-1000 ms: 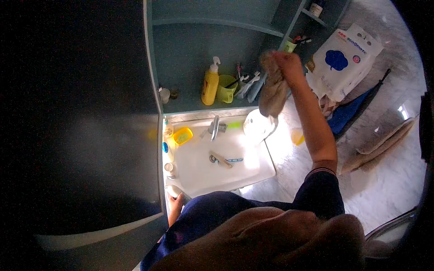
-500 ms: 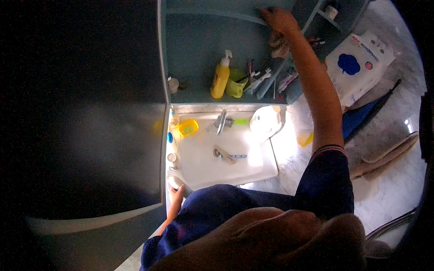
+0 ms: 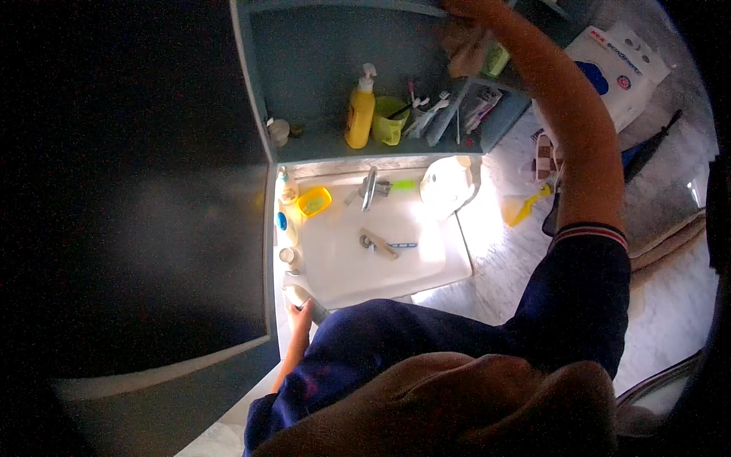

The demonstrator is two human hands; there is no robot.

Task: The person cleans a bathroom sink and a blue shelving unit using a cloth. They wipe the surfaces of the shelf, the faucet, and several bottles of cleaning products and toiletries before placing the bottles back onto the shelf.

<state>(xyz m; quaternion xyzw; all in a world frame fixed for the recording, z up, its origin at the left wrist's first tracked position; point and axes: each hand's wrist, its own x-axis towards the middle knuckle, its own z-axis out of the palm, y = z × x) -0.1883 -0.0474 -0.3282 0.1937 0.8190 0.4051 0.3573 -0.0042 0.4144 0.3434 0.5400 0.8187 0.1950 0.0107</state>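
At the top of the view, my right hand (image 3: pixel 476 11) is closed on a brown cloth (image 3: pixel 466 50), which hangs below it in front of the blue-grey cabinet shelf (image 3: pixel 320 154). The hand is partly cut off by the frame edge and dim. My left hand (image 3: pixel 301 312) is low at the left, its fingers round a pale bottle (image 3: pixel 295 293) by the near left corner of the white sink (image 3: pixel 335 282). A yellow pump bottle (image 3: pixel 360 113) and a green cup (image 3: pixel 390 122) stand on the shelf, with toothbrushes (image 3: pixel 430 110) beside them.
A faucet (image 3: pixel 369 189), a yellow soap dish (image 3: pixel 314 202) and a white jug (image 3: pixel 447 185) are at the sink's back. Small bottles (image 3: pixel 286 225) line its left side. A dark cabinet door (image 3: pixel 152 198) fills the left. A white package (image 3: pixel 620 72) hangs at the right.
My right hand has gone up with the brown cloth, from beside the shelf's lower part to the frame's top edge. My left hand has stayed by the pale bottle. The view has shifted slightly.
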